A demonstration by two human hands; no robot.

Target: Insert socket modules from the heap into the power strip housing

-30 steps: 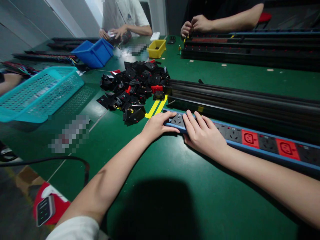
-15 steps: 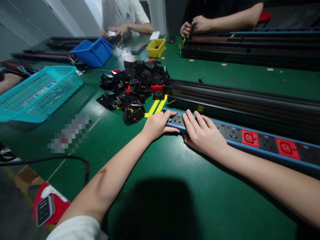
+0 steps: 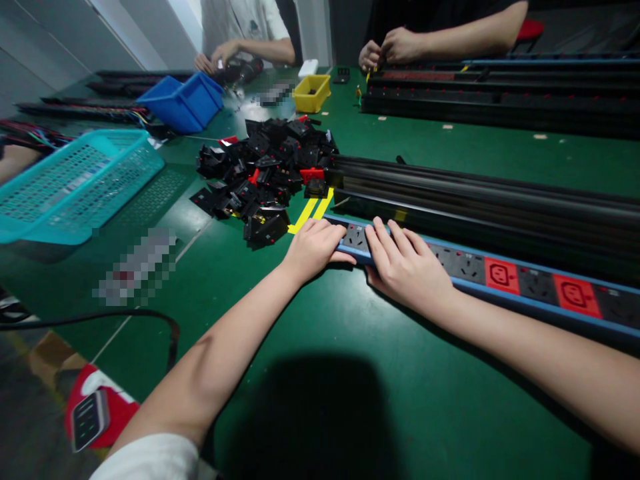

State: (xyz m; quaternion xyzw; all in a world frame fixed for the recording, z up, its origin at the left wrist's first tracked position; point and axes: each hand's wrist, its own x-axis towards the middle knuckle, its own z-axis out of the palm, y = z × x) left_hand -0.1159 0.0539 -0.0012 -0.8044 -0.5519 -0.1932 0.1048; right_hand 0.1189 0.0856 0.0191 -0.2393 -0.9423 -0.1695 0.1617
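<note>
A long power strip (image 3: 470, 287) with blue edges and black and red sockets lies across the green table. My left hand (image 3: 315, 250) is closed around its left end, fingers on top and thumb along the near side. Just to the right, my right hand (image 3: 407, 267) grips the strip, its fingers laid over the top face and its thumb at the near edge. Between the hands a black socket (image 3: 357, 235) shows in the strip. Beyond the left hand lies a heap of loose black and red socket modules (image 3: 270, 167).
Dark long rails (image 3: 475, 193) lie just behind the strip. A turquoise basket (image 3: 85, 180), a blue bin (image 3: 185, 103) and a yellow bin (image 3: 313, 93) stand on the table. Across it, two people's hands (image 3: 400, 48) (image 3: 220, 57) are at work. A cable (image 3: 100, 321) crosses the left edge.
My left hand's fingers have shifted slightly to the left and curled more over the strip's end. My right hand stays in place. A person's hands at the far left have moved.
</note>
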